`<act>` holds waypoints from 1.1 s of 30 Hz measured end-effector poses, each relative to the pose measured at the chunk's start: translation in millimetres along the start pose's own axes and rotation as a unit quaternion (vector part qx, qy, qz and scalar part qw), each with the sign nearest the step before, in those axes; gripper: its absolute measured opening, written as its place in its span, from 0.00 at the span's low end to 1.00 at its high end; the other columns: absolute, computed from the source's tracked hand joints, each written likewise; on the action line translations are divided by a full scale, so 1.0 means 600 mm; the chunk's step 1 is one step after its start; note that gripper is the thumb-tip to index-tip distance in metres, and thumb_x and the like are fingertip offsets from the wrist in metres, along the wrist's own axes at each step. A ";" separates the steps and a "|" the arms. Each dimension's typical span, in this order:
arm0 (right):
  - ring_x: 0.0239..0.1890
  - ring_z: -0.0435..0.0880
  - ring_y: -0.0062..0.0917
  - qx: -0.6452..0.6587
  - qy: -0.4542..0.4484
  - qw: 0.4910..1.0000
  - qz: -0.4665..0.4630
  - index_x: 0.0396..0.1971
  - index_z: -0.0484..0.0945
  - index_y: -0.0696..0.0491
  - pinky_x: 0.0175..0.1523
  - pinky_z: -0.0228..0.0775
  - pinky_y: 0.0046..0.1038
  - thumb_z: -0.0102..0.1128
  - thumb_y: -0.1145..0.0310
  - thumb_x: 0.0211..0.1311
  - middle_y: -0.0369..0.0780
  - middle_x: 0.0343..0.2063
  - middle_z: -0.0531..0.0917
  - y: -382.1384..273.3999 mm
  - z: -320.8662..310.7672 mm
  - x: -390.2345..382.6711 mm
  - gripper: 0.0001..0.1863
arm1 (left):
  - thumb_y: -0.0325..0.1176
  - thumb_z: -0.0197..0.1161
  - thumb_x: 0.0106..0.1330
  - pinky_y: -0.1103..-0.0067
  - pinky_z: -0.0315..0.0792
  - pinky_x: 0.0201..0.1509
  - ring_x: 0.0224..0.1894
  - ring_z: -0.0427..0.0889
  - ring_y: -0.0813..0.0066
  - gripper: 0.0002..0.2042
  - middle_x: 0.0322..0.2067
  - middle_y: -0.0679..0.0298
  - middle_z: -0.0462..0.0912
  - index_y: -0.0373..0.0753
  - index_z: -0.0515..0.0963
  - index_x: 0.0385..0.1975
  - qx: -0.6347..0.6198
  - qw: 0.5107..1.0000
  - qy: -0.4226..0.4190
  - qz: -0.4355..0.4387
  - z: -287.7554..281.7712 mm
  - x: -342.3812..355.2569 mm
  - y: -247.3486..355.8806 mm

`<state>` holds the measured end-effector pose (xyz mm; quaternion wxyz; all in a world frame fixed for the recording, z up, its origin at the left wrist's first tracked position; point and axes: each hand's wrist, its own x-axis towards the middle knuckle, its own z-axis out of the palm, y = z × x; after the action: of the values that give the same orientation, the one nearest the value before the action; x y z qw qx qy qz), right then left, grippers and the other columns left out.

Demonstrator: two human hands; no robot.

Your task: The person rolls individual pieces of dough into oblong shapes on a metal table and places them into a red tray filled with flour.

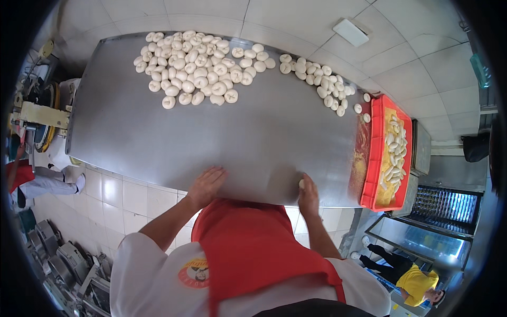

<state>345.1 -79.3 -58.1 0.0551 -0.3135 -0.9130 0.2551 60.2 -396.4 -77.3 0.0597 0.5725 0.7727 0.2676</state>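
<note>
My left hand (207,187) rests on the steel table (222,137) near its front edge, fingers stretched out and holding nothing. To its right, my right hand (308,196) stands on its side at the same edge. A small pale dough ball (301,184) shows at the inner side of its curled fingers, mostly hidden by the hand. A large heap of white dough balls (190,66), many with creased tops, lies at the far left of the table. A smaller group of dough balls (328,87) sits at the far right.
A red plastic crate (376,153) with oval dough pieces (394,148) on yellow crumbs stands at the table's right end. Loose crumbs (360,164) lie beside it. Machinery (45,113) is at the left. One person (417,282) is at lower right, another (37,182) at left.
</note>
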 end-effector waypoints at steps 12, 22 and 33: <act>0.85 0.42 0.49 -0.239 -0.047 0.968 0.062 0.82 0.47 0.59 0.84 0.31 0.56 0.48 0.32 0.73 0.50 0.83 0.48 -0.061 0.001 0.311 0.54 | 0.59 0.56 0.74 0.52 0.39 0.85 0.83 0.48 0.47 0.45 0.80 0.43 0.53 0.31 0.53 0.80 0.093 0.991 -0.092 -0.006 0.054 0.368 -0.020; 0.83 0.46 0.55 -0.180 0.033 0.983 0.009 0.80 0.51 0.63 0.83 0.38 0.55 0.51 0.43 0.76 0.54 0.82 0.49 -0.034 0.047 0.205 0.47 | 0.55 0.56 0.75 0.52 0.44 0.84 0.82 0.51 0.45 0.41 0.80 0.46 0.55 0.32 0.55 0.79 0.136 0.982 -0.123 -0.049 0.067 0.276 0.039; 0.50 0.81 0.40 0.432 0.101 0.876 0.189 0.55 0.77 0.54 0.57 0.73 0.48 0.53 0.61 0.80 0.44 0.49 0.82 -0.078 0.048 0.070 0.15 | 0.41 0.67 0.71 0.56 0.75 0.62 0.62 0.79 0.45 0.24 0.58 0.46 0.81 0.35 0.77 0.62 -0.278 0.941 -0.133 -0.141 0.051 0.250 0.136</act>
<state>278.6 -98.0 -61.9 0.2274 -0.4494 -0.6243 0.5971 91.6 -232.1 -32.1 0.3559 0.4482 0.7256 0.3821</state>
